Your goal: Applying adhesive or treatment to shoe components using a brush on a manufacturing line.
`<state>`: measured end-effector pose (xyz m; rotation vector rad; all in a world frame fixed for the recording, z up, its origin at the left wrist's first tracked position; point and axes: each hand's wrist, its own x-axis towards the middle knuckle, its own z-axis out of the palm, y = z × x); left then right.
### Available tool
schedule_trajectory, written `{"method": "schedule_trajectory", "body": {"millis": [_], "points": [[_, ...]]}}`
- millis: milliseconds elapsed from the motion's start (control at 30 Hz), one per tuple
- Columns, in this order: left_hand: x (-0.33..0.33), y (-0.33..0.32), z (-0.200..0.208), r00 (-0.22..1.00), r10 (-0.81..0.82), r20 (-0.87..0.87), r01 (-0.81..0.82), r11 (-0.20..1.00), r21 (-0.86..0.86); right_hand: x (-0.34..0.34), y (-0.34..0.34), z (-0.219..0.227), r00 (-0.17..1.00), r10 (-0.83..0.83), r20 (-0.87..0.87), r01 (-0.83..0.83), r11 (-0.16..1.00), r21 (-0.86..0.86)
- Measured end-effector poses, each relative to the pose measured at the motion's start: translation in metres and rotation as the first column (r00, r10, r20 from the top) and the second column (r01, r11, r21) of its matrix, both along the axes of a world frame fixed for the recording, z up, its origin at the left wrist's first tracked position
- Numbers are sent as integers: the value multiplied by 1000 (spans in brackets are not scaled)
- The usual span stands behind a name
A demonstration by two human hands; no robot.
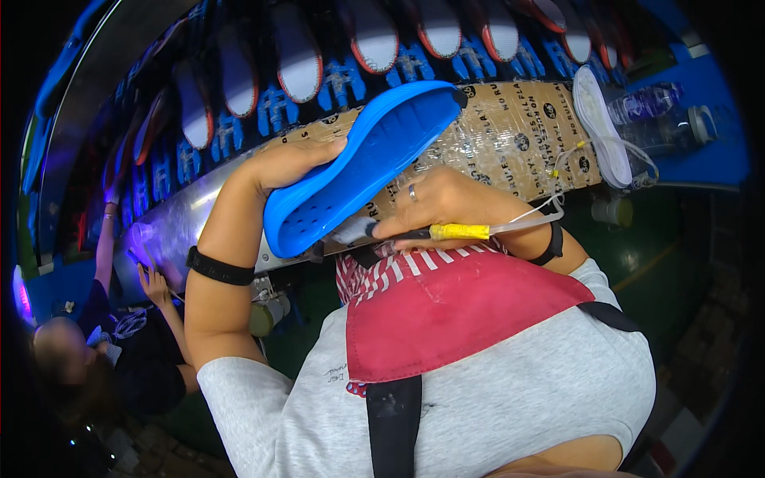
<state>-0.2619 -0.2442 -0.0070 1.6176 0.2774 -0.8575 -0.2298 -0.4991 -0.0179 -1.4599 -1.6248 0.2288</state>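
My left hand (291,163) grips a blue rubber shoe sole (358,159) by its edge and holds it tilted above a tape-wrapped cardboard ledge (510,131). My right hand (446,203), with a ring on one finger, holds a brush tool with a yellow handle (458,232) and a thin clear tube trailing from it. The brush's pale tip (351,231) touches the heel end of the sole. A black band sits on each forearm.
Behind the ledge a conveyor carries a row of white soles with red rims (370,40) on blue holders. A white sole (598,123) and clear bottles (653,107) lie at the right. Another person (119,342) works at the lower left.
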Motion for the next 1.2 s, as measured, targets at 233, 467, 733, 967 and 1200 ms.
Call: {"method": "schedule_trajectory", "body": {"millis": [233, 467, 733, 967, 1200], "points": [[-8, 6, 6, 997, 50, -67, -47, 998, 49, 3, -7, -6, 1000, -12, 16, 13, 999, -42], [-23, 23, -27, 932, 361, 16, -353, 920, -172, 5, -9, -19, 995, -67, -80, 62, 996, -67], [-66, -1, -71, 257, 945, 201, -538, 313, -783, 14, -17, -25, 894, -251, -371, 266, 964, -11], [-122, -27, -103, 541, 804, -248, -377, -32, -926, 15, -16, -31, 772, -353, -529, 341, 932, -124], [-119, -49, -131, 566, 694, -445, -412, -229, -882, 4, -6, -25, 649, -442, -619, 364, 895, -257]]}}
